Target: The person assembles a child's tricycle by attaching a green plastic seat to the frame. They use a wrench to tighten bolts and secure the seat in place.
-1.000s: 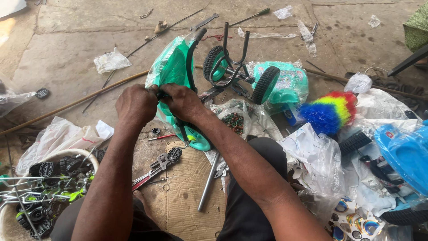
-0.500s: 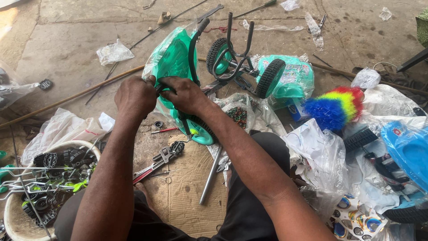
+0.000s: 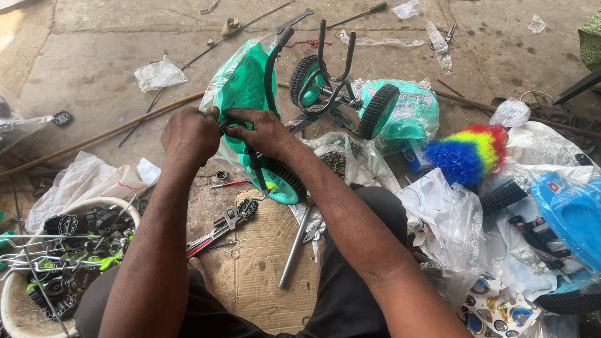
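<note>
Hands — your left hand [image 3: 191,134] and right hand [image 3: 263,133] pinch shut on the tricycle frame [image 3: 270,69] at the green seat [image 3: 241,87]; next, steady fastening there.

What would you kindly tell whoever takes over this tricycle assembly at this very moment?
Left hand and right hand both grip the black frame tube at the plastic-wrapped green seat.
Done: the front wheel and two rear wheels look fitted.
Left: wrapping remains on the seat; no handlebar shows.
Pliers and a metal rod lie on the cardboard; a basket of small parts sits by the left arm.
</note>
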